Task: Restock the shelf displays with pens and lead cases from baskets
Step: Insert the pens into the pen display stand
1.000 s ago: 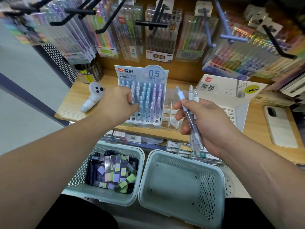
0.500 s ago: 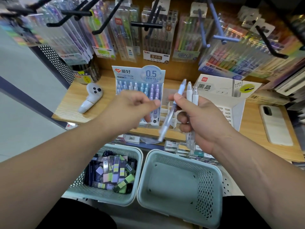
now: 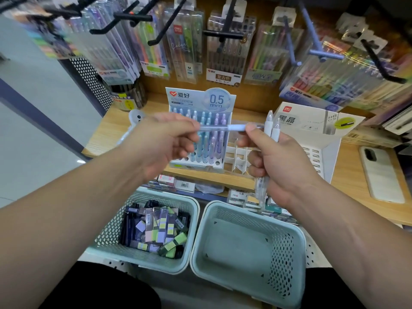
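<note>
The left hand (image 3: 160,143) is pinching one end of a pale blue pen (image 3: 225,128). The pen is lying level in the air between both hands, in front of the 0.5 mm pen display (image 3: 200,101). The right hand (image 3: 281,168) is pinching the pen's other end with thumb and forefinger. Its remaining fingers are curling round two white pens (image 3: 270,128), held upright with their lower ends poking out below the palm.

The display is standing near the front edge of the shelf (image 3: 104,130). A white divider tray (image 3: 238,156) is just beside it on the right, and a lead case box (image 3: 312,126) is standing beyond that. A phone (image 3: 379,175) is lying toward the shelf's right end, and a white controller (image 3: 133,115) is lying near its left edge.

Below the front edge, two baskets are sitting side by side. The left basket (image 3: 160,192) is holding lead cases (image 3: 156,228), and the right basket (image 3: 285,264) is sitting under the right hand. Packaged pens (image 3: 225,52) are hanging on hooks over the back of the shelf, above the hands.
</note>
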{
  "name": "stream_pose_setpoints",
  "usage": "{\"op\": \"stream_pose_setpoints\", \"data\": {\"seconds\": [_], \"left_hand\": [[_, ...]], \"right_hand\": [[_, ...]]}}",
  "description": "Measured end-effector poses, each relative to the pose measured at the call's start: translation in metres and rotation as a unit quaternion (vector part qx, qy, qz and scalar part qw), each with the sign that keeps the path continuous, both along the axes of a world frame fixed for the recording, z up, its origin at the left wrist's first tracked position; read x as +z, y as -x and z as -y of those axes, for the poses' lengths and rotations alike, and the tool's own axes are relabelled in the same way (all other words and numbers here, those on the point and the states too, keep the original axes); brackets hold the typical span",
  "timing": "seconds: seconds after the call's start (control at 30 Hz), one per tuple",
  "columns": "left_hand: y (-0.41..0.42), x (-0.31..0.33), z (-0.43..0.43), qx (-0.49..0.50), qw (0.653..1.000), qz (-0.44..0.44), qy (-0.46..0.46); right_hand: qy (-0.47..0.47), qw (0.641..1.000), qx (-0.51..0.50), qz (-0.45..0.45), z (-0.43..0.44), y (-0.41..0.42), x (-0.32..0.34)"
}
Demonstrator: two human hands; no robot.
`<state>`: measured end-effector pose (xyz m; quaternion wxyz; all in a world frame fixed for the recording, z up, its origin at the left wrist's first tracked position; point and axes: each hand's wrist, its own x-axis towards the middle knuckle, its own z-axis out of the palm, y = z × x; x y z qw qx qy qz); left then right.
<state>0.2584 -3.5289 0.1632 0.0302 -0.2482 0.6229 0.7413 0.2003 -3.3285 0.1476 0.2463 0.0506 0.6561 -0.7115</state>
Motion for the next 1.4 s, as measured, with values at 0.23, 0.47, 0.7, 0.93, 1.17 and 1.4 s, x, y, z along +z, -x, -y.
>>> {"op": "stream_pose_setpoints", "data": {"seconds": [0.23, 0.47, 0.7, 0.93, 1.17, 1.4], "left_hand": [[-0.006, -0.004, 0.057, 0.011, 0.960, -0.046, 0.275], [0.007, -0.037, 0.058, -0.067, 0.836, -0.038, 0.544], [0.020, -0.051, 0.052, -0.113, 0.795, -0.028, 0.595], [0.027, -0.048, 0.051, -0.128, 0.794, 0.013, 0.594], [0.025, -0.061, 0.052, -0.092, 0.817, 0.030, 0.568], [0.025, -0.059, 0.050, -0.050, 0.797, -0.038, 0.601]], "right_hand": [[-0.041, 0.999, -0.001, -0.004, -0.004, 0.002, -0.003], [-0.059, 0.998, 0.018, -0.015, -0.003, 0.000, -0.003], [-0.069, 0.997, 0.025, -0.015, -0.007, 0.002, -0.004], [-0.076, 0.997, 0.027, -0.013, -0.010, 0.004, -0.003], [-0.039, 0.999, 0.023, 0.025, -0.008, 0.002, 0.002], [0.038, 0.997, 0.019, 0.064, -0.004, 0.003, 0.005]]}}
